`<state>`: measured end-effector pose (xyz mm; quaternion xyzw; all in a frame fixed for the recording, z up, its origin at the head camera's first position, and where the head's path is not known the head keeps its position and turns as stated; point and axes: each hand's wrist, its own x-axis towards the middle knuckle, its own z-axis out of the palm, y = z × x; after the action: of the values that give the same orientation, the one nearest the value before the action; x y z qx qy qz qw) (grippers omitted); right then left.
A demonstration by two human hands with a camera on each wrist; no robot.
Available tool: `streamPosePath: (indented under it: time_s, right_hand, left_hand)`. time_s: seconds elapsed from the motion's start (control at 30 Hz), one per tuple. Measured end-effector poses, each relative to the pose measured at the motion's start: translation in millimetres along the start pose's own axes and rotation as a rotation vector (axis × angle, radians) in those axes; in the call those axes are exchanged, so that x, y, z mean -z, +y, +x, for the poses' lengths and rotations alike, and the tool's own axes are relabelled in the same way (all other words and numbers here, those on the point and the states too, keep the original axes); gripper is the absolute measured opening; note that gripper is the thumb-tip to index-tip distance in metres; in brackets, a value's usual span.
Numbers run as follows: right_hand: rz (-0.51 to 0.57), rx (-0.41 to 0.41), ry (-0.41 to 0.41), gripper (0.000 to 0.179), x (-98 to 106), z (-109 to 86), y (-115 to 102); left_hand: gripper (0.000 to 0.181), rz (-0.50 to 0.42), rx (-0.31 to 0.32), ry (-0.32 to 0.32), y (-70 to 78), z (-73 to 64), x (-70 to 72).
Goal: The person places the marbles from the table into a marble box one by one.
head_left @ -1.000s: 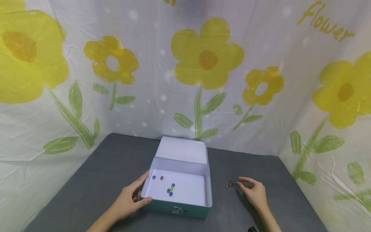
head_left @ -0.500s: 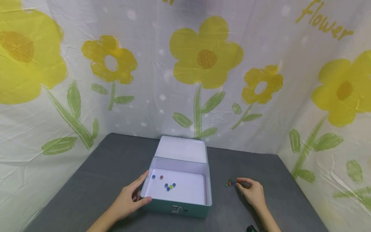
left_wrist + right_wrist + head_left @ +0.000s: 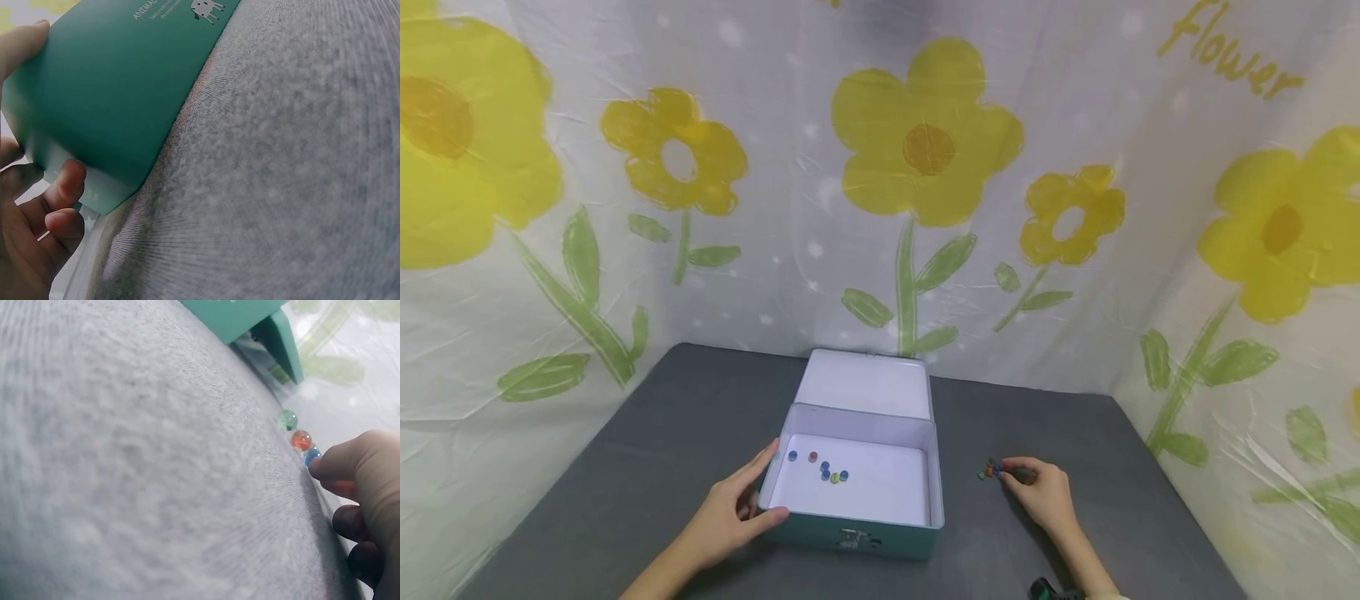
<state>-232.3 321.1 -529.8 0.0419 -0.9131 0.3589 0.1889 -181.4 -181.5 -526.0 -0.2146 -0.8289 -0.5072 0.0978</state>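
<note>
A green tin box (image 3: 850,540) with a white inside stands on the grey table, its lid (image 3: 863,383) folded back. Inside it lie a red marble (image 3: 813,457), a yellow marble (image 3: 835,478) and several blue ones. My left hand (image 3: 722,521) grips the box's left side, thumb at the front rim. To the box's right, my right hand (image 3: 1041,493) pinches a blue marble (image 3: 312,454) at a small cluster of marbles on the table. An orange marble (image 3: 301,440) and a green marble (image 3: 288,419) sit beside it in the right wrist view; fingers partly cover the blue one.
The grey cloth-covered table (image 3: 700,417) stretches out around the box. A white curtain (image 3: 790,275) with yellow flowers hangs behind and at both sides. A dark object (image 3: 1048,589) shows near the right wrist at the bottom edge.
The loose blue and yellow marbles inside the box have rolled leftward and back. My right fingertips have closed in on the blue marble of the cluster. My left hand keeps its grip.
</note>
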Motion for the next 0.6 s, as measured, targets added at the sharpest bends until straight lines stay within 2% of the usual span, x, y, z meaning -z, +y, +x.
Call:
streamPosePath:
  time_s: [0.13, 0.37, 0.47, 0.6]
  right_hand:
    - [-0.006, 0.020, 0.005, 0.018, -2.0, 1.9, 0.5]
    - [0.001, 0.090, 0.034, 0.015, -6.0, 3.9, -0.2]
    - [-0.004, 0.078, 0.037, 0.015, -6.6, 2.7, -0.4]
    - [0.002, 0.017, 0.009, 0.014, -4.8, 1.8, -1.5]
  left_hand:
    - [0.088, 0.007, 0.010, -0.001, 1.4, 0.7, 1.1]
    - [0.089, 0.008, -0.016, -0.004, 5.5, 1.9, 2.9]
    - [0.089, 0.008, -0.008, -0.004, 5.8, 1.3, 2.4]
    - [0.088, 0.005, -0.007, -0.006, 5.7, 0.3, 1.5]
